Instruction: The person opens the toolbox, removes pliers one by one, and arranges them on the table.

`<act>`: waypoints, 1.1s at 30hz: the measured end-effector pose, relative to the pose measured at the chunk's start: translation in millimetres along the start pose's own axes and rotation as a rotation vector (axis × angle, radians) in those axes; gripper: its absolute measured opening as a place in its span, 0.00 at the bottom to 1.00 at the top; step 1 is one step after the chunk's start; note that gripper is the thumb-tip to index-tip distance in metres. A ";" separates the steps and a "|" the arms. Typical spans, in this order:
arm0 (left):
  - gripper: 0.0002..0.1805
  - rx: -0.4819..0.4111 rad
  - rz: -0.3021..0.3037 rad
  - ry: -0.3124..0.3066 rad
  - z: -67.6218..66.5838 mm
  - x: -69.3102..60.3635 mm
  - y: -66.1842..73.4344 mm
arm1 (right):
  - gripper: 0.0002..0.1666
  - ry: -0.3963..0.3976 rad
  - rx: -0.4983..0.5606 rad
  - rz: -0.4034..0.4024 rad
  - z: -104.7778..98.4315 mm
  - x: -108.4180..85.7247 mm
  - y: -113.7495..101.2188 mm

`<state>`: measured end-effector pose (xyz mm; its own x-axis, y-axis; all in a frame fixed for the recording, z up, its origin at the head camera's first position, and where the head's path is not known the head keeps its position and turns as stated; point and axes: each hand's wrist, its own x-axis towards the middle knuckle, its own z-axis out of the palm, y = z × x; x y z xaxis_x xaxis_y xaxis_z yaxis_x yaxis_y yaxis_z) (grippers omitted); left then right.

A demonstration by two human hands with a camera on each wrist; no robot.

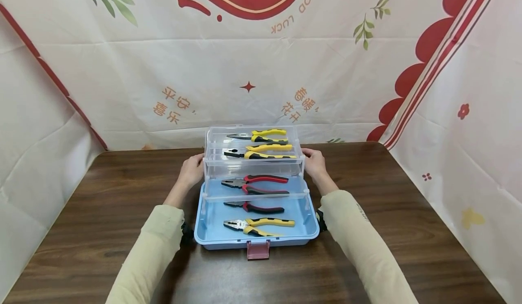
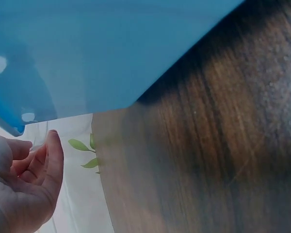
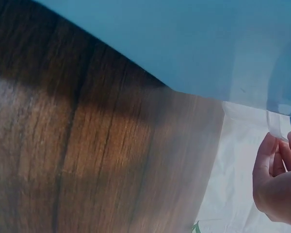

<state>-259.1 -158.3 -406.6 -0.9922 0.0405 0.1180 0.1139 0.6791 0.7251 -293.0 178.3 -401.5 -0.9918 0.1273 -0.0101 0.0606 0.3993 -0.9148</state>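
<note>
A blue toolbox (image 1: 257, 241) with a pink latch (image 1: 258, 250) stands open, its clear trays (image 1: 253, 161) raised in tiers toward the back. Two yellow-and-black pliers (image 1: 269, 148) lie on the upper tier, red-and-black pliers (image 1: 265, 178) below them. The blue base holds darker red-handled pliers (image 1: 265, 209) and yellow-handled pliers (image 1: 271, 221). At the rear left corner, the left hand (image 1: 191, 170) (image 2: 31, 187) pinches a clear plastic part with curled fingers. Opposite it, the right hand (image 1: 315, 164) (image 3: 279, 182) pinches a clear edge (image 3: 276, 127); fingertips are partly hidden in the head view.
The box rests mid-way on a dark wooden table (image 1: 102, 213). A white printed cloth (image 1: 228, 77) hangs behind the table's back edge and along both sides. Both sleeved forearms reach forward, one on each side of the box.
</note>
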 end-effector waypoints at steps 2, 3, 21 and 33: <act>0.20 0.001 -0.007 -0.006 0.9 0.5 -0.7 | 0.17 -0.005 -0.012 -0.001 0.4 1.0 0.7; 0.20 0.001 -0.009 -0.011 1.2 0.6 -0.7 | 0.17 -0.007 -0.020 0.000 0.5 1.9 1.2; 0.19 0.059 -0.008 -0.055 2.1 -2.3 -5.2 | 0.17 -0.051 -0.128 0.012 0.6 0.5 7.0; 0.17 -0.001 -0.078 -0.114 5.5 -12.1 -5.9 | 0.21 -0.089 -0.222 0.012 1.3 0.3 19.3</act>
<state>-248.0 -158.7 -416.0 -0.9973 0.0709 -0.0168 0.0363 0.6828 0.7297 -292.3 184.9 -419.7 -0.9963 0.0565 -0.0649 0.0858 0.5891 -0.8035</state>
